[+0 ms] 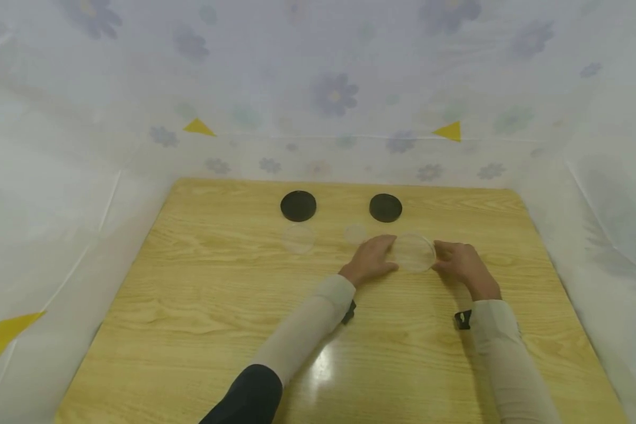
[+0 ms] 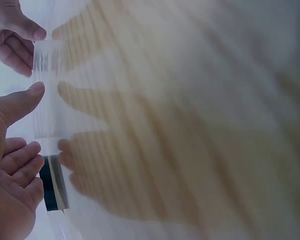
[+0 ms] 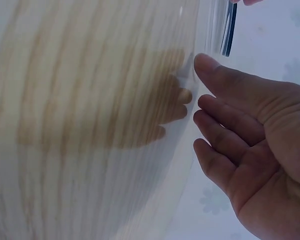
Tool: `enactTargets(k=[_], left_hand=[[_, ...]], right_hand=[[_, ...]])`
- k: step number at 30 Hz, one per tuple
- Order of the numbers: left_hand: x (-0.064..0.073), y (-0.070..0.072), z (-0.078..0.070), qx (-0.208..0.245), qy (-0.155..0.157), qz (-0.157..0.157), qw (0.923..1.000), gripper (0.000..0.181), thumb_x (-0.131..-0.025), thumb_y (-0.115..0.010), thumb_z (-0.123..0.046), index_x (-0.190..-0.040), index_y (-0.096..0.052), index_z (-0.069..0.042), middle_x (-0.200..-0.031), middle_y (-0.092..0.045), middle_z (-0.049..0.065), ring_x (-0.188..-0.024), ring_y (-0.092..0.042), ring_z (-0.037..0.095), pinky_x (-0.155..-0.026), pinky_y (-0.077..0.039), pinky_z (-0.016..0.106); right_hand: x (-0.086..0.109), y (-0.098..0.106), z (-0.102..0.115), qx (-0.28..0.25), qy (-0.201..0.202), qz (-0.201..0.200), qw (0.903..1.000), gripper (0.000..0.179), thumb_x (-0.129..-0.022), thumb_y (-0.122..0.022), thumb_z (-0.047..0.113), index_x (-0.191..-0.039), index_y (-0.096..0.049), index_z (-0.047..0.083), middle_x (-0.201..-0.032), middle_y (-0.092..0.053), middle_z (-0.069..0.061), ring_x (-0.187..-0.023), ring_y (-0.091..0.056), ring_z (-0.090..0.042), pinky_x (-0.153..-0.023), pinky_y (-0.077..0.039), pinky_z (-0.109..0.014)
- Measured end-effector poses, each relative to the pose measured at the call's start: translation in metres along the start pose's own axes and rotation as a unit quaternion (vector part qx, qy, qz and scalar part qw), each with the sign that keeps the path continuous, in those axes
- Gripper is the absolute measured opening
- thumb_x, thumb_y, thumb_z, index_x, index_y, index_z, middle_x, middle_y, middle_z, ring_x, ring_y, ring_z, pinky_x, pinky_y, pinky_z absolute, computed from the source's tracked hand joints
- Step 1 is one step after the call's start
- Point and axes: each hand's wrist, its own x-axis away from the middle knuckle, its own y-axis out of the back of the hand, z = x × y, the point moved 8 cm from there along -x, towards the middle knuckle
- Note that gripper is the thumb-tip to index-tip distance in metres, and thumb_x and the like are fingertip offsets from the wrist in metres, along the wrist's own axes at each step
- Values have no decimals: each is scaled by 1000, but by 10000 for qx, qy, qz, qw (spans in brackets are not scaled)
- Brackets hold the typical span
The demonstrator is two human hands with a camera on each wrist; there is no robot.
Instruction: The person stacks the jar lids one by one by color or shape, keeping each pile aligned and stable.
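Note:
A clear round container [image 1: 414, 253] stands on the wooden table between my two hands. My left hand [image 1: 372, 259] is at its left side, thumb and fingers spread apart. On the opposite side, my right hand [image 1: 458, 262] has its fingertips at the container's edge. The left wrist view shows the container's clear, streaked wall [image 2: 49, 65] close to both thumbs. Slightly bent fingers of the right hand [image 3: 250, 125] appear in the right wrist view, with nothing pinched between them. I cannot tell how firmly either hand touches the wall.
Two black round discs [image 1: 298, 206] [image 1: 386, 208] lie near the back of the wooden table [image 1: 217, 306]. A clear round piece [image 1: 298, 238] lies before the left one, and a smaller clear piece [image 1: 355, 234] is by my left fingers. White flowered sheeting [image 1: 318, 118] borders the table.

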Motion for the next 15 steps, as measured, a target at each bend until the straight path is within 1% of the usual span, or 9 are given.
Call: enactTargets(k=[6,10,15], left_hand=[[-2,-3,-2,-11,-11,-10,10000,65,-85,-71,-32,-140,-44,-9,-144,-48,4,-135,-44,18,-115,-33,25],[-2,-3,-2,1,35,3,10000,64,-86,-70,-30,-140,-44,-9,-145,-48,5,-135,-44,18,-115,-32,25],[-3,-5,-3,-8,63,-30,10000,63,-86,-69,-30,-140,-45,-9,-144,-49,5,-134,-45,18,-114,-33,25]], right_hand=[[0,-3,3,198,38,2,9998,65,-88,-67,21,-142,-38,0,-141,-38,-34,-129,-34,-53,-104,-33,-65],[1,-3,4,201,85,-83,9997,65,-87,-68,19,-142,-39,0,-138,-41,-34,-127,-38,-52,-102,-36,-64],[1,-3,5,155,84,-153,9997,65,-85,-70,19,-141,-41,-1,-137,-44,-33,-126,-40,-52,-101,-37,-64]])
